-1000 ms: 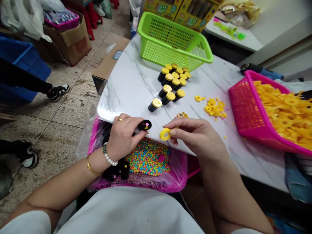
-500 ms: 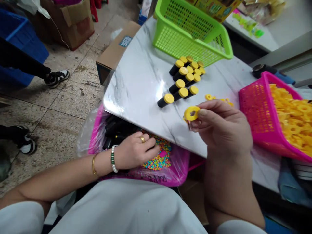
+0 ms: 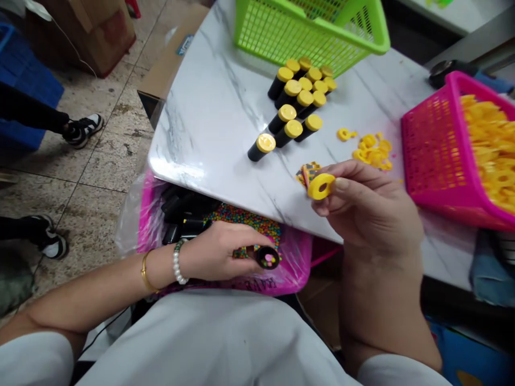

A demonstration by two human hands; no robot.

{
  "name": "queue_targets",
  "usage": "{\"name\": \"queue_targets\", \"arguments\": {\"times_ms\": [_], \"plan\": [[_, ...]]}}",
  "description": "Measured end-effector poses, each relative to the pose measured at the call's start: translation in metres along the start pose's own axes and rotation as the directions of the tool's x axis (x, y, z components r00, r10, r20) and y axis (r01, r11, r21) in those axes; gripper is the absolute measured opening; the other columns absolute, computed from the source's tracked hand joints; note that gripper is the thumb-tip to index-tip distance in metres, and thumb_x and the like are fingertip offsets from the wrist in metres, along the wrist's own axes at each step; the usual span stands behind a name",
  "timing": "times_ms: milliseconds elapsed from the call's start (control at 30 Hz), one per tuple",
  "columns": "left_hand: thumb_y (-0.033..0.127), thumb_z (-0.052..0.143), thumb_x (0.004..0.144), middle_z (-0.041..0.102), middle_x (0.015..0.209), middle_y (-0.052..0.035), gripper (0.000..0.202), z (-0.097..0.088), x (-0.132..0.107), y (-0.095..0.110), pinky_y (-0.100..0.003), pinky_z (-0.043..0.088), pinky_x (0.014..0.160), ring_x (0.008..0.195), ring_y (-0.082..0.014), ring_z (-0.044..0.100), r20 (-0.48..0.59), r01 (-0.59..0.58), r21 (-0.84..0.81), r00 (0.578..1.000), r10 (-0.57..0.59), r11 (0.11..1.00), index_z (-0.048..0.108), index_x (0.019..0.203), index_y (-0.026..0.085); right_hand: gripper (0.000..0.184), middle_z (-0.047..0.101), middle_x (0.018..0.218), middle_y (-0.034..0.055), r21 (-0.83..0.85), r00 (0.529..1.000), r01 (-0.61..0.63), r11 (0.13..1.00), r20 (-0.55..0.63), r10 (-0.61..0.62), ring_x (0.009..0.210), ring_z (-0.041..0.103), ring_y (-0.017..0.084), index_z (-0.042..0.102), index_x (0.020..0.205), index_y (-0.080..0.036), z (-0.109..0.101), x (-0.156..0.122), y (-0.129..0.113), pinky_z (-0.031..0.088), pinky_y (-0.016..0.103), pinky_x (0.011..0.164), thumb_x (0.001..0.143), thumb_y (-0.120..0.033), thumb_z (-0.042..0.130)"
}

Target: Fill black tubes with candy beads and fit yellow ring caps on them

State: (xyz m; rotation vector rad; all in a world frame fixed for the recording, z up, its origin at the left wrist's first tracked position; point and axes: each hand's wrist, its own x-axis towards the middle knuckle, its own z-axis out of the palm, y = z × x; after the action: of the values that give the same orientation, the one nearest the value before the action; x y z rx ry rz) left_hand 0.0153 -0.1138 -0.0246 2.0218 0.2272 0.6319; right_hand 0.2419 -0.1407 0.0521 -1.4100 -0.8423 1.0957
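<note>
My left hand (image 3: 223, 251) is wrapped round a short black tube (image 3: 266, 266); its open mouth faces up and shows small coloured balls inside. It is over a pink tub (image 3: 302, 268) lined with clear plastic, holding tiny multicoloured balls (image 3: 257, 222) and several black tubes (image 3: 189, 206). Between thumb and fingers, my right hand (image 3: 374, 214) pinches a flat yellow ring (image 3: 314, 188) above the table edge. Just behind the ring shows a small orange-and-grey patterned piece (image 3: 308, 172); whether my fingers hold it too is unclear. Several black tubes with yellow caps (image 3: 287, 112) stand on the white table (image 3: 209, 107).
A green basket (image 3: 277, 43) stands at the back of the table. Loose yellow pieces (image 3: 372, 153) lie beside a pink basket (image 3: 430, 145) full of yellow ring pieces (image 3: 493, 155). At left are a cardboard box (image 3: 171, 64) and another person's shoes (image 3: 82, 130).
My left hand has come up from among the coloured balls with the black tube. The yellow ring has turned slightly in my right hand. The camera view has shifted.
</note>
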Motion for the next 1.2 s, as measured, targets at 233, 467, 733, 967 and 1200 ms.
{"name": "queue_targets", "arguments": {"times_ms": [233,467,733,967,1200], "plan": [[0.030,0.072,0.085,0.073,0.099,-0.0068,0.018,-0.031,0.019,0.003,-0.043,0.047,0.090,0.097,-0.0239,0.062,-0.533,0.263,0.512,0.844,0.062,0.818,0.072,0.099,0.019,0.023,0.065,0.063,-0.0002,0.005,0.955,-0.184,0.983,0.238,0.177,0.042,0.054,0.009,0.070,0.078,-0.020,0.020,0.005,0.003,0.041,0.020,0.037,0.068,-0.034,0.086],[0.029,0.065,0.089,0.065,0.073,-0.0026,0.016,-0.040,0.017,-0.007,-0.035,0.040,0.074,0.076,-0.0204,0.055,-0.427,0.315,0.574,0.903,-0.052,0.756,0.071,0.097,0.017,0.019,0.065,0.063,0.0002,-0.190,0.951,-0.111,0.975,0.266,0.161,0.047,0.056,0.008,0.068,0.075,-0.016,0.058,0.027,0.016,0.050,0.020,0.045,0.075,-0.031,0.081],[0.030,0.067,0.088,0.068,0.070,-0.0024,0.016,-0.042,0.017,-0.005,-0.035,0.041,0.074,0.076,-0.0215,0.059,-0.398,0.320,0.572,0.913,-0.085,0.756,0.072,0.096,0.018,0.017,0.069,0.067,0.0003,-0.192,0.951,-0.114,0.975,0.264,0.163,0.050,0.062,0.009,0.068,0.079,-0.018,0.054,0.020,0.021,0.055,0.021,0.051,0.077,-0.029,0.081],[0.034,0.059,0.092,0.062,0.057,0.0030,0.021,-0.050,0.025,0.021,-0.022,0.037,0.050,0.048,-0.0096,0.053,-0.316,0.444,-0.007,0.849,-0.423,0.896,0.069,0.095,0.015,0.029,0.068,0.066,0.0000,-0.200,0.936,-0.164,0.966,0.276,0.216,0.051,0.063,0.011,0.060,0.084,-0.019,0.058,0.017,0.021,0.053,0.022,0.050,0.078,-0.040,0.080],[0.030,0.054,0.095,0.055,0.049,0.0069,0.018,-0.037,0.039,0.006,-0.013,0.031,0.034,0.031,-0.0047,0.047,-0.224,0.495,-0.538,0.696,-0.682,0.682,0.054,0.083,0.017,0.036,0.058,0.060,-0.0054,-0.210,0.941,-0.177,0.962,0.250,0.228,0.048,0.059,0.010,0.051,0.085,-0.021,0.061,0.018,0.023,0.049,0.021,0.047,0.078,-0.044,0.077]]}}
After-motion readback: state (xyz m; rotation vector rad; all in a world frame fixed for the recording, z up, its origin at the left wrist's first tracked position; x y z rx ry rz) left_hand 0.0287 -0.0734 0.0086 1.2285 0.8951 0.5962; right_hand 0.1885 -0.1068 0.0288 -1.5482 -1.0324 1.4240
